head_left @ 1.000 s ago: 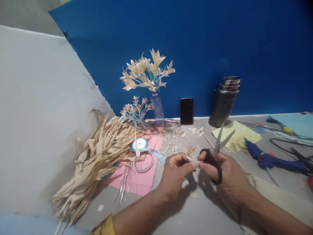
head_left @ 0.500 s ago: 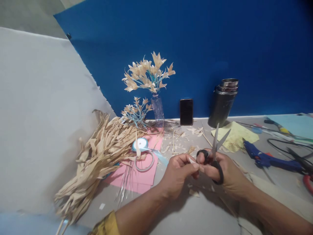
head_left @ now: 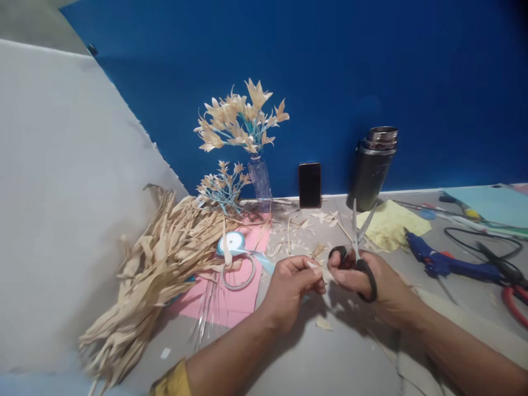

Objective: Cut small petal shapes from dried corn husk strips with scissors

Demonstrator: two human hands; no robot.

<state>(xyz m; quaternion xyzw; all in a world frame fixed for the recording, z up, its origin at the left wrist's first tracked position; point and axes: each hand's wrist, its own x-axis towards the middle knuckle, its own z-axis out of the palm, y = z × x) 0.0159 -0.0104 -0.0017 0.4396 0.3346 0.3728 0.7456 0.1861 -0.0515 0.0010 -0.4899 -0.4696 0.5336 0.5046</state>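
Observation:
Between thumb and fingers, my left hand (head_left: 293,286) pinches a small pale piece of husk (head_left: 312,265), mostly hidden by the fingertips. My right hand (head_left: 367,278) has its fingers through the black handles of a pair of scissors (head_left: 355,234). The blades point up and are spread apart. A short gap separates the two hands. Behind them, pale husk scraps (head_left: 303,224) lie on the grey table (head_left: 297,360).
Dried husks (head_left: 160,264), a ribbon roll (head_left: 231,242) and pink paper (head_left: 235,300) lie left. Husk flowers (head_left: 243,118), a phone (head_left: 309,185) and a dark flask (head_left: 372,168) stand behind. A blue glue gun (head_left: 449,264) and red-handled pliers (head_left: 513,305) lie right.
My hands have moved apart; the right fingertips no longer meet the left ones. The scissor blades have come somewhat closer together. The whole view has shifted slightly.

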